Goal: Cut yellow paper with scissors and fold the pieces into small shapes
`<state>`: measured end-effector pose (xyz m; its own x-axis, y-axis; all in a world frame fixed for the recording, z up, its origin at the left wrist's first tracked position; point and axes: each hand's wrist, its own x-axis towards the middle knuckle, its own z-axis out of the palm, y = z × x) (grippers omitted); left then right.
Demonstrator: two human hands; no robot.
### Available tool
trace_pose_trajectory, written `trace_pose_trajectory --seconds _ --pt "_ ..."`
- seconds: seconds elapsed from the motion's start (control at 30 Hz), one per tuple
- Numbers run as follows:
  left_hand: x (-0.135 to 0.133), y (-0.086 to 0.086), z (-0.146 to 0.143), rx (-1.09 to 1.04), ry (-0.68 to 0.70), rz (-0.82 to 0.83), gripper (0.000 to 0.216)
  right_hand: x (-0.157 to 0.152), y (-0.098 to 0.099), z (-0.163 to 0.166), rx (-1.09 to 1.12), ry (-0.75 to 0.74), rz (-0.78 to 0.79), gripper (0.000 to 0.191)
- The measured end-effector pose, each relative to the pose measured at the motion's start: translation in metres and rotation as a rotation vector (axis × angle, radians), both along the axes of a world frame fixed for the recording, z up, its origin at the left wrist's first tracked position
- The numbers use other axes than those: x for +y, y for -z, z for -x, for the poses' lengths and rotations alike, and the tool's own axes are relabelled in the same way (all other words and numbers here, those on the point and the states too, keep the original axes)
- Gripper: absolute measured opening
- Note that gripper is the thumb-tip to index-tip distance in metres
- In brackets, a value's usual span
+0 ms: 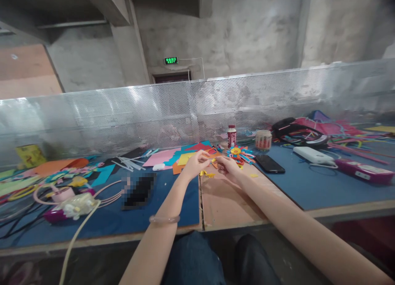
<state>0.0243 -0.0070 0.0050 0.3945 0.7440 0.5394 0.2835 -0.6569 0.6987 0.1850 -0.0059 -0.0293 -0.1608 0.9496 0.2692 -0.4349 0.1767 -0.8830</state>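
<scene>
My left hand (195, 166) and my right hand (230, 169) are close together over the middle of the table, fingers pinched. Between their fingertips is a small yellow paper piece (213, 160), too small to make out in detail. Yellow paper scraps (206, 174) lie on the bare board just under my hands. Beyond my right hand rests a paper flower (236, 151) with a yellow centre and blue and orange petals. Left of my hands, sheets of coloured paper (165, 157) overlap, pink, blue, orange and yellow.
A black phone (270, 164) lies to the right, near a bottle (231, 136) and a glass jar (263, 140). Farther right are a white power bank (313, 155) and a purple power strip (364, 171). Cables (106, 194) trail on the left. A perforated metal screen (154, 112) runs behind.
</scene>
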Motion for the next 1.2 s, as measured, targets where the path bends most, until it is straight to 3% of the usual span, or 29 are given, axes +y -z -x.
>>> trace_pose_trajectory --seconds 0.2,0.43,0.77,1.03,1.2 --pt "0.001 0.001 -0.002 0.032 0.013 -0.064 0.019 -0.001 0.000 0.001 0.006 -0.013 -0.003 0.021" --pt "-0.002 -0.002 -0.002 0.062 -0.040 -0.101 0.019 -0.006 -0.004 0.003 0.003 0.096 0.020 0.023" --pt "-0.004 -0.004 -0.002 0.085 -0.087 -0.101 0.014 -0.007 -0.003 0.004 -0.005 -0.015 0.042 0.018" --pt "-0.003 -0.003 -0.002 0.051 -0.072 -0.054 0.013 -0.003 -0.001 0.003 -0.042 -0.016 0.174 0.016" --pt "-0.003 -0.003 -0.002 0.058 -0.047 -0.051 0.011 -0.006 -0.002 0.004 -0.055 -0.041 0.055 0.020"
